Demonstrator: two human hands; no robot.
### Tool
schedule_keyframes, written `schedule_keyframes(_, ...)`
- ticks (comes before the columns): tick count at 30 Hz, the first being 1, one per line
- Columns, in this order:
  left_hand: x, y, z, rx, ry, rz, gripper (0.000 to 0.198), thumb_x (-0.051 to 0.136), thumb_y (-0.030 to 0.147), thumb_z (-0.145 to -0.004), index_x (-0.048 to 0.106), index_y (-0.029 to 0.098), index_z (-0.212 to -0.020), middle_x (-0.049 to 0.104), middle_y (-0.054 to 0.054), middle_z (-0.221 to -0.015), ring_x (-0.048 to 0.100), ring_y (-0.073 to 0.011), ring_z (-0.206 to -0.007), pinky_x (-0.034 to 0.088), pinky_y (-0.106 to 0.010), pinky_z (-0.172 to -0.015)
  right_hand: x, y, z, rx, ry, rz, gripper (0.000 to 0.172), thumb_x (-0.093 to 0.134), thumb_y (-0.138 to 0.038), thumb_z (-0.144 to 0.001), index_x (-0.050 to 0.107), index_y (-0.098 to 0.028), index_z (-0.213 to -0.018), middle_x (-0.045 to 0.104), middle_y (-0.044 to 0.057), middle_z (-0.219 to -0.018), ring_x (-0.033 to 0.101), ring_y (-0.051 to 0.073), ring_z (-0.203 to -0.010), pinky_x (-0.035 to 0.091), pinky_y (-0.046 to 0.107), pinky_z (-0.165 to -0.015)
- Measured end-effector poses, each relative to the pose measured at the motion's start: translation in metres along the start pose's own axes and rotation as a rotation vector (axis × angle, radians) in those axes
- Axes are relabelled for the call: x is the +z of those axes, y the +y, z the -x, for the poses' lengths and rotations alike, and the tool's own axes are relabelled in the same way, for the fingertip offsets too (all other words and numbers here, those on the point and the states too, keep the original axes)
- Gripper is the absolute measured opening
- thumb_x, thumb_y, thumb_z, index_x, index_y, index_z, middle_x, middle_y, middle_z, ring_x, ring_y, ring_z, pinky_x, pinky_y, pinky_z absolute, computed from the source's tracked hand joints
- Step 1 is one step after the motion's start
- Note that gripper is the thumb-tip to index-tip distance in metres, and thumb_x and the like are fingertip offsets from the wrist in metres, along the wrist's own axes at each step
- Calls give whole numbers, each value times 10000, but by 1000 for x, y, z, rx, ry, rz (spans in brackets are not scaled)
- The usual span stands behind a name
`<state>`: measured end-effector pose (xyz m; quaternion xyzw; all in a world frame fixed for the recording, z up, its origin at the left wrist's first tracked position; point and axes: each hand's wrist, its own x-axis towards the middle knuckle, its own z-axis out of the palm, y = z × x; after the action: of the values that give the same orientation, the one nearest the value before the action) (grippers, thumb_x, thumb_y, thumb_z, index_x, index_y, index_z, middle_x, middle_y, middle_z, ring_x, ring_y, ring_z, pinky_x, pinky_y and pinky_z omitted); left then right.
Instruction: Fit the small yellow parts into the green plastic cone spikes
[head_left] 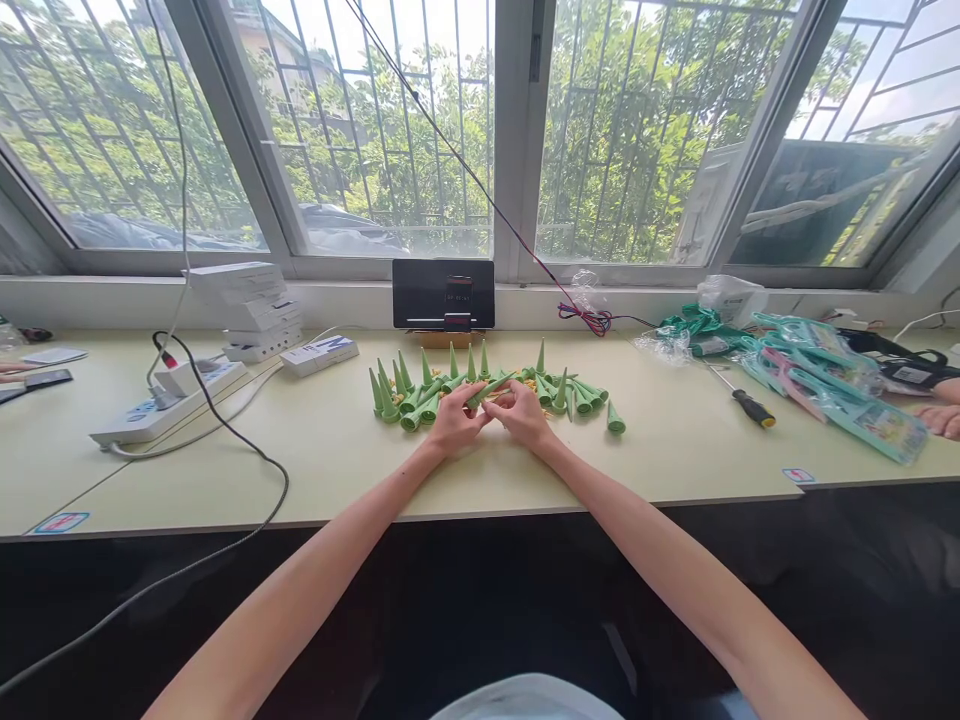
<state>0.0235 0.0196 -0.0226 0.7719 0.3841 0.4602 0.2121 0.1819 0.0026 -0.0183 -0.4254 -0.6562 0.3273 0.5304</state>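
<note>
Many small green cones with pointed tips cover the middle of the table, some upright, like the cone (pixel 388 402), others on their sides, like the cone (pixel 616 418). Small yellowish pieces (pixel 530 376) lie among them. My left hand (pixel 454 420) is closed around a green cone (pixel 490 389), whose tip points up and to the right. Close against its wide end, my right hand (pixel 525 416) is closed with thumb and fingers pinched; whatever is between them is too small to make out.
A black tablet (pixel 443 293) stands behind the cones. At left are stacked white boxes (pixel 247 310) and a power strip (pixel 169 402) with cables. A screwdriver (pixel 752 409) and teal packages (pixel 832 375) lie at right. Another person's hand (pixel 941 420) shows at the right edge.
</note>
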Motion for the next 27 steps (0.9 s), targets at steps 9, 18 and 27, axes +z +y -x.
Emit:
schedule_keyframes(9,2,-3,-1,-12,9,-29,509,656,432,-781,654,165,-1215,637,-67,-985,499,-86,-580,470,-243,-522,1,6,-3,60,11,-74,364,719,-331,-717,516,-190,-983,718,7,-691,676,174,-634,506,261,-588)
schedule_keyframes(18,2,1,0,19,30,-116,458,654,354,-778,657,151,-1187,604,-37,-923,450,-68,-537,431,-239,-514,1,3,-4,179,10,-107,411,730,-356,-705,530,-175,-1016,708,17,-744,566,111,-506,414,219,-471)
schedule_keyframes(27,3,0,0,20,64,-143,479,642,208,-688,663,131,-1160,589,-25,-897,454,-66,-525,441,-243,-525,0,2,-3,88,-171,52,312,622,-382,-810,668,-151,-604,662,38,-585,584,126,-549,419,229,-562)
